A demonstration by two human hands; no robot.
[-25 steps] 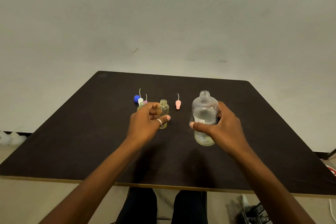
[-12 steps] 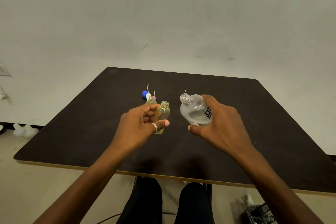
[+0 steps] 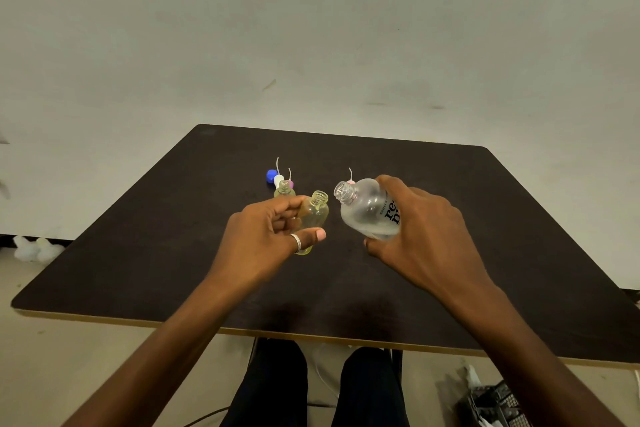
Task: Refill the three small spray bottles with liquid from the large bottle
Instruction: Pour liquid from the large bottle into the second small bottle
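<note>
Frosted plastic formed the large bottle (image 3: 367, 215), which was uncapped, held above the worktop (image 3: 485, 218) and tipped leftward. Its open neck was just beside the mouth of a yellow-tinted small spray bottle (image 3: 316, 215). The right grip (image 3: 426, 232) was wrapped around the large bottle's body, across the label. The left grip (image 3: 270, 236) pinched the small bottle low on its body; whether its base touched the worktop could not be told.

The large bottle probably handled light, smooth and somewhat squeezable, so a mid-body hold without hard pressure suited it. The small bottle's narrow mouth left little margin.

A second open small bottle (image 3: 284, 188) stood behind the left fingers. Beyond it lay a blue cap (image 3: 271, 176) and spray heads (image 3: 278, 179) with dip tubes.

One second earlier the large bottle had stood upright on the worktop. It had since been lifted and tilted, and its neck was nearer the small mouth.
</note>
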